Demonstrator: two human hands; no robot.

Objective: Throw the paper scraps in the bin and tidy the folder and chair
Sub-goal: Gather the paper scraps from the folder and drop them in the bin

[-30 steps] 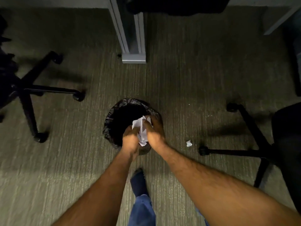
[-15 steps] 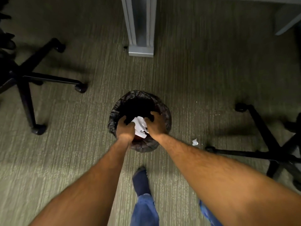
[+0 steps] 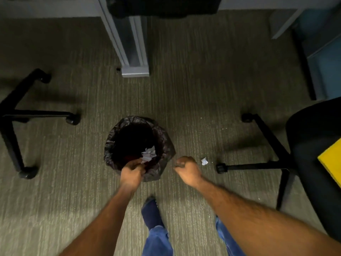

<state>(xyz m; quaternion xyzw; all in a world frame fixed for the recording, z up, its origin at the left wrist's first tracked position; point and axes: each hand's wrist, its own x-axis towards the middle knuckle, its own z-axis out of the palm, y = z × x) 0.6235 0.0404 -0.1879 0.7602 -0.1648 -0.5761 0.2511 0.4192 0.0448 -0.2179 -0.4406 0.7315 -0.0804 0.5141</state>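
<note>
A black-lined bin (image 3: pixel 167 145) stands on the carpet in front of me. A crumpled white paper wad (image 3: pixel 148 156) sits inside its near rim. My left hand (image 3: pixel 132 173) hovers over that rim with curled fingers touching the wad; whether it still grips the paper is unclear. My right hand (image 3: pixel 187 169) is a loose fist to the right of the bin, holding nothing. One small paper scrap (image 3: pixel 204 161) lies on the carpet just right of that hand. A yellow folder (image 3: pixel 332 160) rests on the black chair seat (image 3: pixel 311 145) at the right edge.
The right chair's wheeled base (image 3: pixel 258 166) spreads close to the scrap. Another chair base (image 3: pixel 16 117) stands at the left. A grey desk leg (image 3: pixel 135 71) rises behind the bin. My feet and jeans (image 3: pixel 156 237) are below.
Both hands held the wad over the bin before. My right hand has let go and swung right, away from the bin. The wad now sits lower, inside the bin.
</note>
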